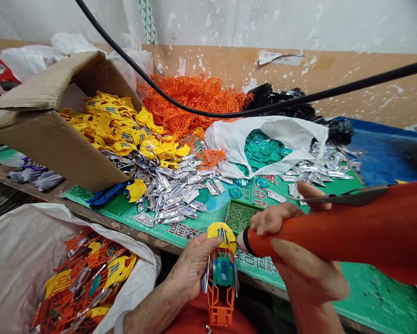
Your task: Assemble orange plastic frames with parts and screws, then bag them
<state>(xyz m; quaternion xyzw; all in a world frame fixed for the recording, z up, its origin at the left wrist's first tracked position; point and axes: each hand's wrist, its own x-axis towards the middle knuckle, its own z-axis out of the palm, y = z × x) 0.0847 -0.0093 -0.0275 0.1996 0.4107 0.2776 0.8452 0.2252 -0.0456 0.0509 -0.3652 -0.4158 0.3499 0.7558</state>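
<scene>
Left hand [194, 266] closed around plastic toy car frame [222, 290], held over bench edge | right hand [304, 273] wrapped around orange electric screwdriver [319, 236], tip against car's yellow piece | beyond: green mat [375, 297], heaped silver parts [173, 197]

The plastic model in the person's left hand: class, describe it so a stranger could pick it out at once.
Start at the green mat with loose plastic parts on it. At its near edge, the left hand holds up a model, beside the orange tool in the right hand. Unlike the single-colour piles, it joins an orange frame, teal centre and yellow top.
</scene>
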